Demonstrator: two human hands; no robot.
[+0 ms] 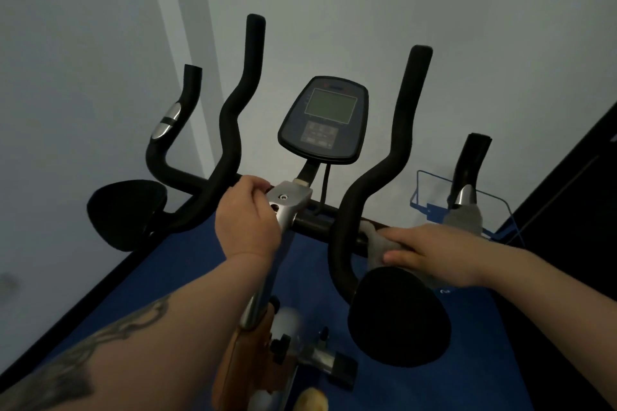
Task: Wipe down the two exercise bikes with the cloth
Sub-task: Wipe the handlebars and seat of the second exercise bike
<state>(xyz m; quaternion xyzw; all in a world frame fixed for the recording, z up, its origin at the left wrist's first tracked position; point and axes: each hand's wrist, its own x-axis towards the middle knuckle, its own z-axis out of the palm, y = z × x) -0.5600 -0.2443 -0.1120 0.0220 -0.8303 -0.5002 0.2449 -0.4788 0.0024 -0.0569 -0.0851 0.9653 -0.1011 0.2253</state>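
Left hand [247, 217] was curled round the black horizontal handlebar crossbar [315, 227], knuckles hard against the silver metal stem clamp [288, 202] just to its right. Right hand [430, 255] lay flat, fingers straight and together, pressing the grey cloth [374, 240] onto the same crossbar, the fingertips pointing back toward the left hand. The cloth wrapped the bar under those fingers and showed again past the wrist, bunched at the base of the short black outer grip [474, 160].

Between the two hands and beyond them stood the dark oval console with its grey screen [325, 120]; a small mark sat above the screen and the buttons below it, all too blurred to read. No other writing could be made out.

Just left of the right hand rose the curved black foam bar [390, 143]; directly below that hand sat the round black elbow pad [399, 317], nearly touching the wrist. Outside the left hand were a matching foam bar [233, 117] and pad [127, 210]. The pale wall [467, 27] stood close behind the bars, with blue floor [187, 270] open beneath both forearms.
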